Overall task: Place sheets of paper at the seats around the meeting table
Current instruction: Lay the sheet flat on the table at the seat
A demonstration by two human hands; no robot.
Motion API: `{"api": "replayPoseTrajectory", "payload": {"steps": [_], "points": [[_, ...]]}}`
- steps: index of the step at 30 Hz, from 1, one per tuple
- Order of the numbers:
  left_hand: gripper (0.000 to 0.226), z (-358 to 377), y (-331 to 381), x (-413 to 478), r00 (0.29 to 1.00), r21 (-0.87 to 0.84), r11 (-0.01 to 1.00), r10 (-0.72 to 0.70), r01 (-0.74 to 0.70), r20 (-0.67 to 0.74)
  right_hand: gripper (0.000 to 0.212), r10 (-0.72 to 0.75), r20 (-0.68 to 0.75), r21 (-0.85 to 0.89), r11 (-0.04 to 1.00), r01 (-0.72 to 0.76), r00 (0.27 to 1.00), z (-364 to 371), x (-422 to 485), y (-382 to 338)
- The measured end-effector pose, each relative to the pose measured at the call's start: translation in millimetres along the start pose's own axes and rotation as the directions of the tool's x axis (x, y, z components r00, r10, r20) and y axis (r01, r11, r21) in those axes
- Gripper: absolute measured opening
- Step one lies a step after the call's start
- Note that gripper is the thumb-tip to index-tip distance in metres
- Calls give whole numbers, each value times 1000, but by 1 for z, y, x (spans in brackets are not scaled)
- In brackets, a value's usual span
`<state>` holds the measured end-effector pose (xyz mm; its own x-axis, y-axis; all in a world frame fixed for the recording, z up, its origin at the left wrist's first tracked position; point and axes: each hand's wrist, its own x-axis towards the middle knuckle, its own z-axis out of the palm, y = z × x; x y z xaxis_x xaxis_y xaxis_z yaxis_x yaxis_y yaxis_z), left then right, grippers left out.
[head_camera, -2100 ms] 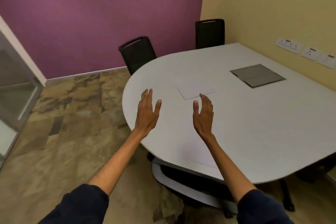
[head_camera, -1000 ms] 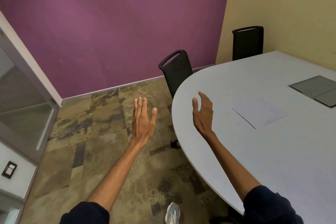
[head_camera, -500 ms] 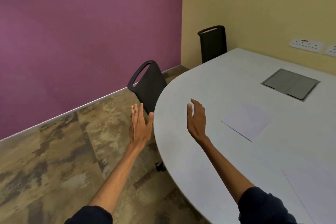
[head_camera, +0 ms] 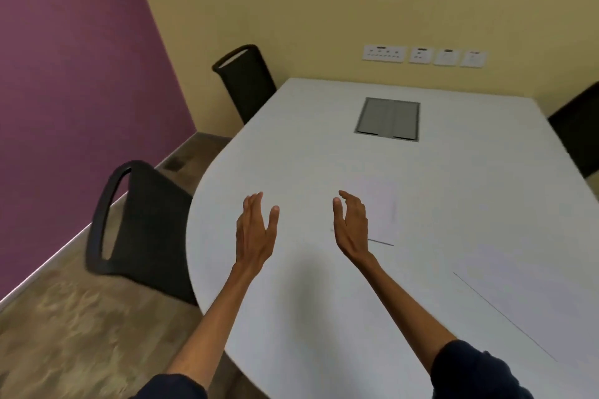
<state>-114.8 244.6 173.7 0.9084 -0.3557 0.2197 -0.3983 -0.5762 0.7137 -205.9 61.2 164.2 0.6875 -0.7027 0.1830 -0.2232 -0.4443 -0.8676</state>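
Hovering: my left hand (head_camera: 256,230) and right hand (head_camera: 351,227), fingers loose, gripping nothing.
Paper: near sheet (head_camera: 534,295) and far sheet (head_camera: 379,207) lie flat on the table (head_camera: 308,146), likely marking seats.

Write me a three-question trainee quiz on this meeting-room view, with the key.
1. True or false: the left hand and the right hand hold nothing.
2. How many chairs are in view?
3. The grey hatch is set into: A the table; B a cupboard door; C a shelf.
Key: 1 true; 2 three; 3 A.
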Motion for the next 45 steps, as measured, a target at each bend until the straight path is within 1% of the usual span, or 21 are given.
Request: {"api": "replayPoseTrajectory", "payload": {"steps": [3,7,12,15,19,23,28,30,32,33,35,37,39,41,45], "points": [[59,23,-8,51,995,-13,998,61,-60,79,47,73,-101,-14,997,-75,992,8,29,8],[52,65,-16,95,974,95,976,180,-194,137,45,168,-213,-37,983,-179,963,7,49,29],[54,124,-11,118,933,123,957,218,-261,286,44,317,-282,-70,935,-349,906,-14,59,71],[46,153,-7,125,919,131,949,236,-288,315,45,397,-293,-102,891,-442,870,-27,65,101],[42,184,-11,135,927,150,964,158,-219,339,51,504,-219,-141,831,-538,836,-30,78,137],[27,203,-25,152,931,59,990,98,-126,351,52,555,-180,-172,795,-582,812,-21,96,158],[23,234,-32,172,923,142,988,-4,-55,385,49,587,-144,-273,750,-602,797,-10,118,183],[22,249,-34,177,923,159,987,-35,-29,384,52,611,-142,-299,724,-622,779,-6,127,195],[28,266,-38,180,920,157,987,-44,-19,390,58,636,-153,-327,689,-646,756,-4,136,208],[34,275,-40,181,910,167,986,-62,-8,409,61,649,-164,-343,669,-659,743,-3,139,215],[49,292,-44,181,871,209,977,-134,37,472,68,670,-192,-367,628,-686,717,0,146,227],[57,305,-46,179,833,234,969,-195,81,518,70,686,-217,-371,601,-708,695,4,150,237],[60,316,-46,175,820,269,959,-227,92,526,67,687,-245,-378,582,-720,684,10,154,244],[61,325,-45,173,821,296,949,-256,112,510,64,680,-275,-390,567,-726,679,16,156,247],[61,336,-39,170,822,288,946,-279,147,497,62,669,-320,-389,553,-737,671,25,155,249]]}}
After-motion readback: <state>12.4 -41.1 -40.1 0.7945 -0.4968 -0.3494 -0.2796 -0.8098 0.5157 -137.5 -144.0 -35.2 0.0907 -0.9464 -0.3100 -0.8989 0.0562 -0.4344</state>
